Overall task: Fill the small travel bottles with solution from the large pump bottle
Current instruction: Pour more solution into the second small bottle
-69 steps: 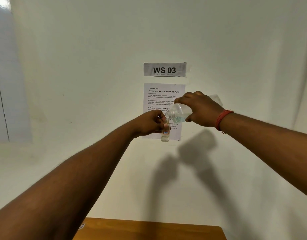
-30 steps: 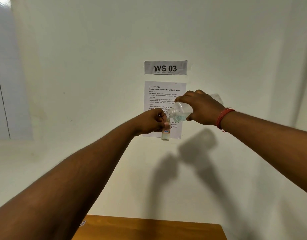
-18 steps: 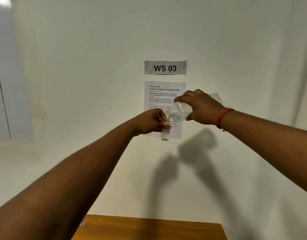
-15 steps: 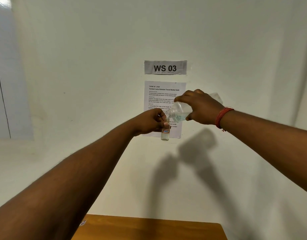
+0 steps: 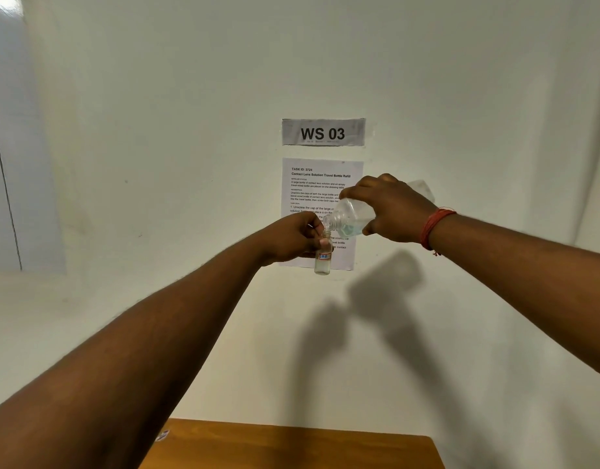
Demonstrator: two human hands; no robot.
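My left hand grips a small clear travel bottle upright in the air in front of the wall; the bottle has a little label and some clear liquid in its lower part. My right hand holds the large clear bottle, tipped down to the left with no cap or pump on it. The large bottle's open neck rests right over the small bottle's mouth. Clear liquid pools in the tipped large bottle near its neck. Both hands are raised well above the table.
A wooden table shows only at the bottom edge, with a small scrap at its left corner. On the white wall behind the hands hang a "WS 03" sign and a printed instruction sheet.
Both hands have stayed almost still in the same pouring pose. The view shifted slightly at first; the large bottle stays tipped over the small bottle.
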